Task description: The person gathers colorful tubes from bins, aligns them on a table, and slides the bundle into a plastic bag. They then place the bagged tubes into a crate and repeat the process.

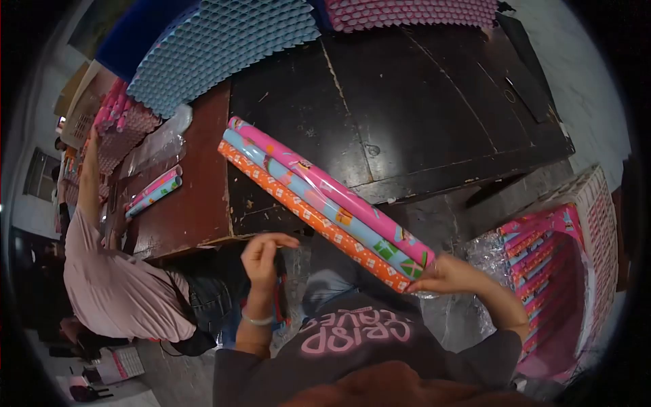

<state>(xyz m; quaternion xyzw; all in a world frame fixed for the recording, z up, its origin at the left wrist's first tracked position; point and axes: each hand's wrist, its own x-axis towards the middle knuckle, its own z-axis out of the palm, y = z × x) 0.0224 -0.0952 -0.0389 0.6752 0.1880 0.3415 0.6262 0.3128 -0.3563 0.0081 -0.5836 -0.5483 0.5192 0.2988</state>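
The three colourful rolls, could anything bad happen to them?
Maybe! The right hand grips the three colourful rolls only at one end, so the far end might dip or swing. The left hand isn't touching them, so they could drop if that one grip slips.

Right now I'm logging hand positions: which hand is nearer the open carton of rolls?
Right. The right hand, holding the bundle, is left of the carton in the picture; the left hand is much farther left.

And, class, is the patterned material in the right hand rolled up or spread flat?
Rolled up: it forms three slim tubes side by side, one end in the right hand.
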